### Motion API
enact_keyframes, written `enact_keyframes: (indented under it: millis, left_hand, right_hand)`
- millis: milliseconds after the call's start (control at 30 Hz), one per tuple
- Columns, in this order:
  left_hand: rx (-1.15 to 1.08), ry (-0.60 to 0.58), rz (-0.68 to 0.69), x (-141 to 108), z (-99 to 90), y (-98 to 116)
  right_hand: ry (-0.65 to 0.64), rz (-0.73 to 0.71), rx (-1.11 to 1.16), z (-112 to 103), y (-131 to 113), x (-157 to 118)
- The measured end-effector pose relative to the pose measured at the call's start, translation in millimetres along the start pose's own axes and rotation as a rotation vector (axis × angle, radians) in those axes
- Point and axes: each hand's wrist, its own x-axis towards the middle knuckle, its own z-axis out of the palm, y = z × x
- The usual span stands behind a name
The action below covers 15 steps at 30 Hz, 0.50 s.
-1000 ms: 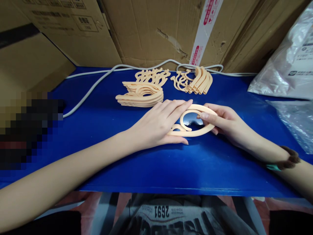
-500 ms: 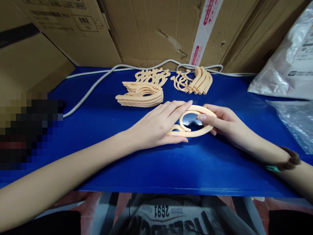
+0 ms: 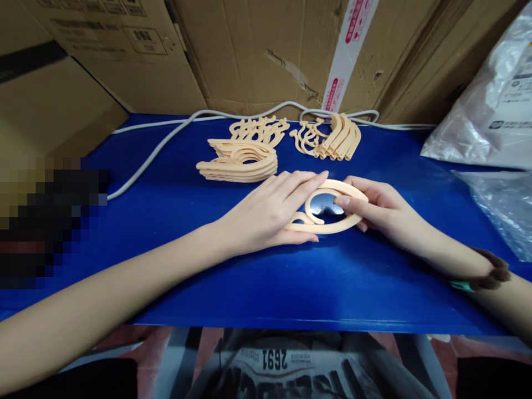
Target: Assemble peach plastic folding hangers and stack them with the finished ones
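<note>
A cream plastic folding hanger (image 3: 338, 226), folded flat into an oval with curled inner parts, is held just over the blue tabletop. My left hand (image 3: 272, 210) is closed over its left end and hides that part. At the right tip my right hand (image 3: 378, 206) pinches it, thumb on top and fingers behind. Beyond my left hand lies a stack of similar folded hangers (image 3: 239, 166). Loose hook pieces (image 3: 260, 130) lie behind that stack. To their right are more hooks (image 3: 306, 138) beside a row of curved arm pieces (image 3: 343, 138).
Cardboard boxes (image 3: 257, 55) stand along the back of the blue table (image 3: 266, 293). A white cable (image 3: 153, 152) runs across the rear. Clear plastic bags (image 3: 477, 127) lie at the right. A pixelated dark object (image 3: 45, 233) is at the left edge.
Both hands keep their hold on the folding hanger. It has tilted very slightly, and nothing else has visibly moved.
</note>
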Motion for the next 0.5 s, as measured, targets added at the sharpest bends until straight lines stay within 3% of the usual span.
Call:
enact_keyframes:
  millis: [200, 333, 433, 500]
  left_hand:
    - [0.068, 0.053, 0.026, 1, -8.2, 1]
    - [0.125, 0.106, 0.036, 7, -32.0, -7]
    - [0.183, 0.172, 0.011, 10, -60.2, -23]
    - [0.252, 0.152, -0.051, 9, -78.5, -37]
  right_hand:
    - [0.023, -0.069, 0.076, 0, 3, 0]
    - [0.064, -0.149, 0.167, -3, 7, 2]
    - [0.114, -0.171, 0.007, -6, 7, 2]
    - [0.130, -0.234, -0.214, -7, 7, 3]
